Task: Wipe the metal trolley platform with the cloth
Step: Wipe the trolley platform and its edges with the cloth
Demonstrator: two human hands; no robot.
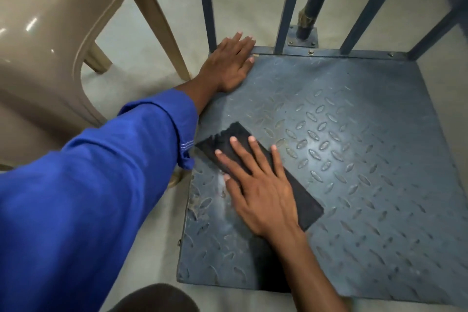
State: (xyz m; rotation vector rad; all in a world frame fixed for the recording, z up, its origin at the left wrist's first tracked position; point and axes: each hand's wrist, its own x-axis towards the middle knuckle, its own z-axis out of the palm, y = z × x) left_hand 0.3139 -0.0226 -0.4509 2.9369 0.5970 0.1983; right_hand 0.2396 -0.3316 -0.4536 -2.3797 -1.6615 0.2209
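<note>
The blue-grey metal trolley platform point(354, 159) with a raised diamond tread lies low on the floor and fills the right half of the view. A dark folded cloth point(304, 200) lies flat on its left part. My right hand point(258, 185) presses on the cloth with straight, spread fingers. My left hand point(231, 63), in a blue sleeve, rests flat on the platform's far left corner beside an upright bar. Dusty patches show on the tread left of the cloth.
Blue upright bars point(288, 7) rise from the platform's far edge, with a bolted bracket point(302, 38) behind. A beige plastic chair point(50, 33) stands close on the left, one leg near my left hand. Grey floor surrounds the trolley.
</note>
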